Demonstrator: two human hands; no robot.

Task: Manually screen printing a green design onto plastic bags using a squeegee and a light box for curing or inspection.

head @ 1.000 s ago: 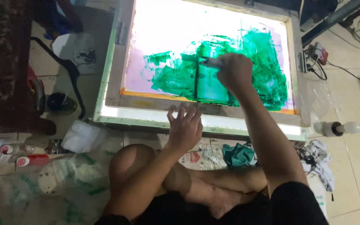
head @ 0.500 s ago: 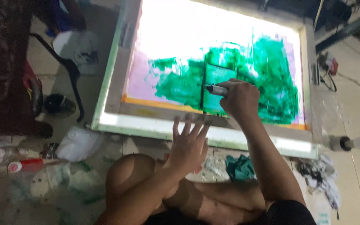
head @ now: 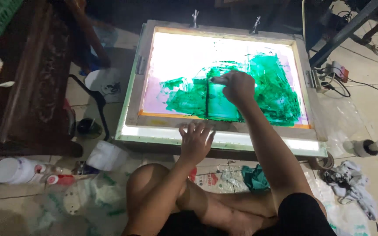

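The screen frame [head: 224,124] lies flat on the floor over a lit box, long axis running left to right in front of the seated person, w/ two metal clamps at its far edge. Its mesh glows white and pale purple; a big patch of green ink [head: 276,87] covers the middle and right part, brushed in rough strokes. The left third of the mesh is still bare, so there is free room there; on the right the ink reaches almost to the frame edge.

Beyond the frame: dark wooden furniture [head: 31,87] close on the left, cables and a power strip [head: 335,72] at the right, rags [head: 351,185] and a white jar [head: 14,170] on the floor near the knees.

Right hand [head: 239,87] is closed in a fist around a squeegee [head: 217,98], whose handle points left, blade hanging toward the near edge over the ink.

Left hand [head: 196,140] rests flat on the near rail of the frame, fingers spread, gripping nothing.
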